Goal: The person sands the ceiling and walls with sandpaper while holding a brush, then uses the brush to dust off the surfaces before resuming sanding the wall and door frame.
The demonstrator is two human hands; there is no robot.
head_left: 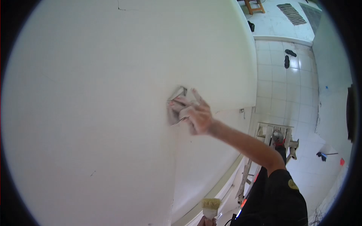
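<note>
My right hand [200, 115], dusted white, presses a folded, greyish sheet of sandpaper [174, 113] against the white wall [102, 105]. Its fingers lie over the sheet, with one finger sticking out to the side. The hand and the sheet are slightly blurred. At the bottom edge of the view, my left hand [207, 222] grips a wide paintbrush [211, 205] by its handle, pale bristles pointing up. The brush is apart from the wall, and most of that hand is cut off by the frame.
Below me is a paint-spattered wooden ladder [268, 132] with a shoe [278, 137] on it. White floor tiles [279, 90] hold a pair of black slippers [287, 61]. Farther off are a striped mat [292, 14] and a wooden stool [255, 6]. A socket [241, 111] sits on the wall.
</note>
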